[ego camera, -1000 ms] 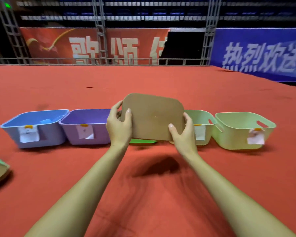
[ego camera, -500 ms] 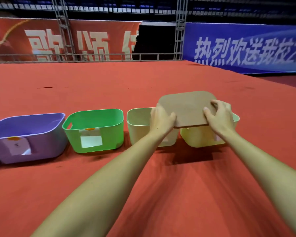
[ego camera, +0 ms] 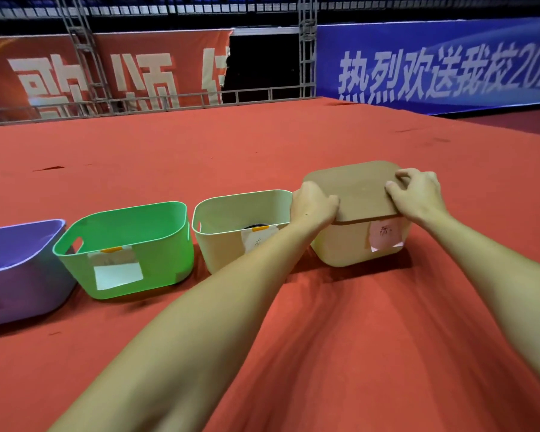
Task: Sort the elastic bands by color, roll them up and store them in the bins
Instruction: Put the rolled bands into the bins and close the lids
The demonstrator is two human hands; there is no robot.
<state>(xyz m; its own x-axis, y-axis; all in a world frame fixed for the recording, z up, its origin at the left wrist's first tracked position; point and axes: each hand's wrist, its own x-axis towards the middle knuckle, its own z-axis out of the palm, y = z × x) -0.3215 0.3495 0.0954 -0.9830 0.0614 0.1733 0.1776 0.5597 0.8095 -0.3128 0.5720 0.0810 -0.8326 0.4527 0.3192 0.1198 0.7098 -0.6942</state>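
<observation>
While both forearms reach forward over the red cloth-covered desk [ego camera: 262, 145], the hands meet on a tan lid [ego camera: 353, 190] that lies flat on the rightmost bin, a pale yellow bin [ego camera: 346, 244]. The left hand [ego camera: 312, 204] grips the lid's left edge, fingers curled over onto its top and knuckles raised. The right hand [ego camera: 416, 193] grips the right side, fingertips bent down onto the top surface near the far right corner, thumb at the near edge. Both wrists are roughly level, with the left forearm crossing in front of the neighbouring cream bin [ego camera: 231, 241].

Four bins stand in a row along the near part of the desk, running from the left edge towards the right. A purple bin [ego camera: 19, 275] is cut off at the left edge, a bright green bin [ego camera: 156, 254] stands just beside it, then the cream bin, then the lidded one. Each bin that shows its front carries a paper label; the pink label [ego camera: 384, 236] on the lidded bin has handwriting too small to read. Something dark and round [ego camera: 256, 227] shows inside the cream bin, but whether it is a rolled elastic band cannot be told. Red and blue banners hang beyond the desk's far edge
</observation>
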